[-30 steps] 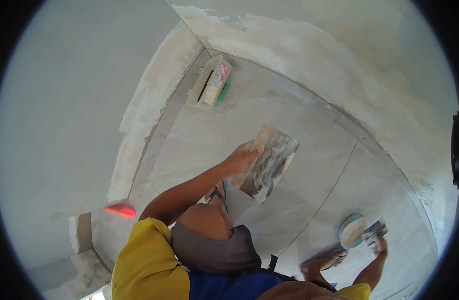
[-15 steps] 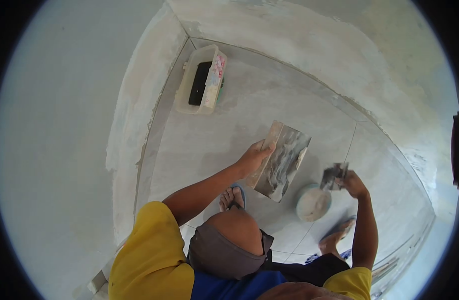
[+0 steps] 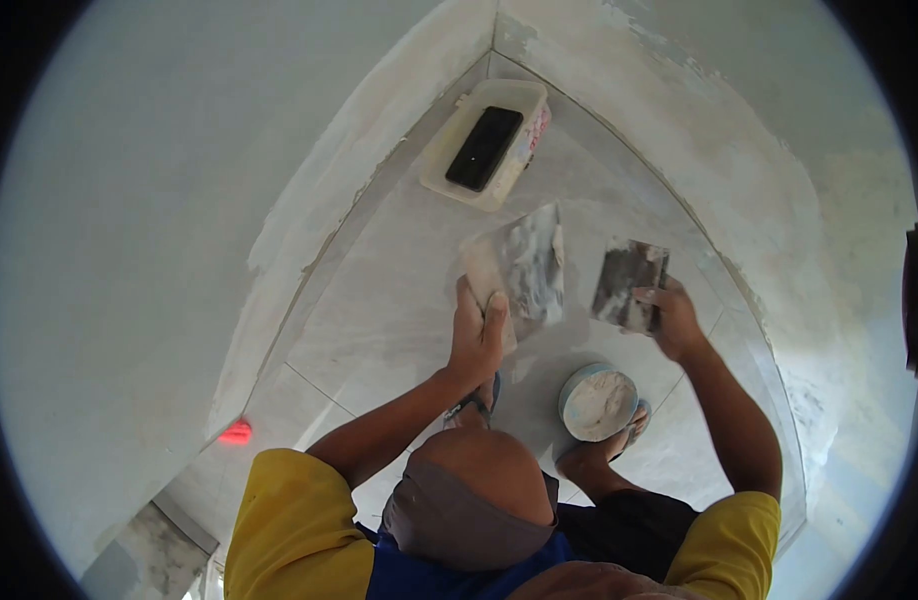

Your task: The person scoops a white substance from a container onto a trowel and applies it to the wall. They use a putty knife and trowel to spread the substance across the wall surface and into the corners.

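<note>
My left hand [image 3: 479, 325] grips the pale edge of a wide flat trowel [image 3: 532, 265], whose metal face carries smears of wet plaster. My right hand [image 3: 671, 312] is closed on a smaller, dark, plaster-stained scraper [image 3: 627, 285], held up to the right of the trowel with a gap between the two blades. Below both tools, a round bowl [image 3: 598, 402] of pale plaster stands on the floor near my right foot.
In the corner of the walls sits a translucent plastic tub [image 3: 434, 178] with a black phone [image 3: 485, 149] on it. A red object [image 3: 236, 432] lies by the left wall's base. Rough plaster bands run along both walls [image 3: 669, 130].
The view has turned, and tub and bowl appear shifted. The scraper has moved from above the bowl up beside the trowel. The trowel is tilted differently, and the red object has come into view.
</note>
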### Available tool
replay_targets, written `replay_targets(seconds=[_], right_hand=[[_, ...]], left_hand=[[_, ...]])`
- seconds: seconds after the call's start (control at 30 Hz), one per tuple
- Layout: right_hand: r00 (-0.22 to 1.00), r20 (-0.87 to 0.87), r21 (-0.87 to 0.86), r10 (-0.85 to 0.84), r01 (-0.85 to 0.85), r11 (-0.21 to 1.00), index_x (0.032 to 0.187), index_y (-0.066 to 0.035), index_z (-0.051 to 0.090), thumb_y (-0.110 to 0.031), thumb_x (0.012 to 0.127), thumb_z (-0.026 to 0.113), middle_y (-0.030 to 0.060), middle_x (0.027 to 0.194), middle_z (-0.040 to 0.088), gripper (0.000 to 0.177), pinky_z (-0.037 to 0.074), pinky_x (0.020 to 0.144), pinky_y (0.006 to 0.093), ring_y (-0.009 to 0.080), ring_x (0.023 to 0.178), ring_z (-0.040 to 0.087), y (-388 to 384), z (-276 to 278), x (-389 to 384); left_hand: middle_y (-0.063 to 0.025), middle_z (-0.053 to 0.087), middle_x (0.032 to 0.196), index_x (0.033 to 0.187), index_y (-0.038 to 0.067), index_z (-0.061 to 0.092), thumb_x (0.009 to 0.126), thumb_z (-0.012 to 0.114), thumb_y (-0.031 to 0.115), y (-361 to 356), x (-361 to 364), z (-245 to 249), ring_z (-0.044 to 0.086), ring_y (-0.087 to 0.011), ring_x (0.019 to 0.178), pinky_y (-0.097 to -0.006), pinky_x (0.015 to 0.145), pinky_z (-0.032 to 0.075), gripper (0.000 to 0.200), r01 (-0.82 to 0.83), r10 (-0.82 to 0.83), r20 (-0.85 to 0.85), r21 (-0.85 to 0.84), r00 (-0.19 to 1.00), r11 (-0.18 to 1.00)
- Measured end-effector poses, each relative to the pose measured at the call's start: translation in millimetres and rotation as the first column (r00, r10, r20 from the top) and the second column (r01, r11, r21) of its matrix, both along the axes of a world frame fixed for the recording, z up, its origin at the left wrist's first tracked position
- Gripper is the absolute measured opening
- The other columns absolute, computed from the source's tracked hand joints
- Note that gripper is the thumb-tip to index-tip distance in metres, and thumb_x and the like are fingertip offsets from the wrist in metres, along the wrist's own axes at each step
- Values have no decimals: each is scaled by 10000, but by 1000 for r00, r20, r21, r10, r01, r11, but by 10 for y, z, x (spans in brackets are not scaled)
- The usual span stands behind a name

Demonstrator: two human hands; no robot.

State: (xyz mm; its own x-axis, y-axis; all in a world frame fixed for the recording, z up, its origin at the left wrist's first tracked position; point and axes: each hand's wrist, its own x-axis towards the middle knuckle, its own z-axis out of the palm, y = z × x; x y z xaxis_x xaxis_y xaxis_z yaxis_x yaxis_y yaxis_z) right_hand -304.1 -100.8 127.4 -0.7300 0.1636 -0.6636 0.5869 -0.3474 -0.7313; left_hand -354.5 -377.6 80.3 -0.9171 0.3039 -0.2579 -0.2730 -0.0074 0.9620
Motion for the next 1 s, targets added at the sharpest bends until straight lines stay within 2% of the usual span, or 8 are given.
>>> replay_targets(seconds=[0.17, 0.4, 0.5, 0.53, 0.57, 0.67, 0.73, 1.0], right_hand=[[962, 128, -398, -240, 271, 876, 1174, 37, 501, -60, 797, 501, 168, 1041, 622, 390, 576, 703, 392, 262, 846, 658, -662, -10, -318], [980, -136, -745, -148, -2, 667, 1201, 23, 505, -127, 774, 527, 166, 1019, 653, 453, 579, 619, 367, 269, 777, 674, -582, 203, -408], [919, -362, -426, -155, -15, 905, 1226, 59, 473, -116, 800, 537, 179, 1066, 636, 465, 564, 742, 444, 285, 861, 661, -525, 506, -602], [838, -531, 125, 126, -70, 990, 1213, 43, 485, -92, 824, 517, 168, 1083, 623, 413, 541, 786, 413, 272, 924, 640, -237, 338, -672], [735, -508, 637, 448, -29, 770, 1199, 26, 496, -68, 847, 496, 156, 1100, 609, 364, 517, 831, 381, 259, 988, 620, 1, 174, -750], [746, -423, 765, 514, -9, 644, 1158, -79, 527, -24, 830, 502, 117, 1127, 578, 333, 449, 881, 405, 285, 1085, 561, -203, 761, -1218], [555, 250, 834, 793, 292, -467, 1110, -112, 547, -103, 809, 559, 78, 1109, 555, 301, 391, 957, 425, 258, 1145, 495, -167, 832, -1499], [385, 726, 327, 570, 535, -779, 1051, -148, 560, -189, 840, 529, 37, 1136, 543, 218, 344, 1043, 462, 206, 1150, 485, -355, 176, -2653]], left_hand=[[-196, 521, 1291, 1348, -2, 331, 893, 541, 56, -92, 36, 128, 524, -377, 1163, -379, 949, 423, 505, 200, -278, -583, -196, 763, 960], [-178, 494, 1356, 1397, 117, 334, 687, 612, -165, -404, 85, -51, 497, -395, 1205, -389, 962, 445, 813, 11, -273, -765, -329, 584, 944], [-209, 549, 1269, 1382, 62, 326, 833, 611, 8, -595, 259, -52, 547, -369, 1151, -367, 925, 458, 621, 181, -475, -526, -514, 706, 838], [-229, 572, 1204, 1363, 37, 335, 887, 573, 154, -615, 303, -49, 566, -368, 1116, -370, 908, 458, 544, 162, -282, -264, -401, 922, 902], [-248, 596, 1139, 1343, 12, 343, 942, 534, 300, -639, 361, -49, 585, -367, 1080, -372, 890, 458, 529, 99, -82, 69, -293, 994, 951], [-167, 588, 979, 1264, 38, 422, 951, 466, 452, -691, 512, -329, 583, -254, 937, -354, 796, 449, 521, -34, 47, 56, -215, 997, 976], [-176, 585, 1008, 1253, 36, 438, 944, 480, 445, -692, 696, -548, 577, -272, 936, -372, 811, 442, 514, -30, 60, 120, -238, 991, 971], [-260, 594, 981, 1185, -21, 460, 904, 522, 451, -710, 1321, -1276, 559, -405, 893, -495, 846, 391, 553, 105, -193, -50, -690, 980, 716]])
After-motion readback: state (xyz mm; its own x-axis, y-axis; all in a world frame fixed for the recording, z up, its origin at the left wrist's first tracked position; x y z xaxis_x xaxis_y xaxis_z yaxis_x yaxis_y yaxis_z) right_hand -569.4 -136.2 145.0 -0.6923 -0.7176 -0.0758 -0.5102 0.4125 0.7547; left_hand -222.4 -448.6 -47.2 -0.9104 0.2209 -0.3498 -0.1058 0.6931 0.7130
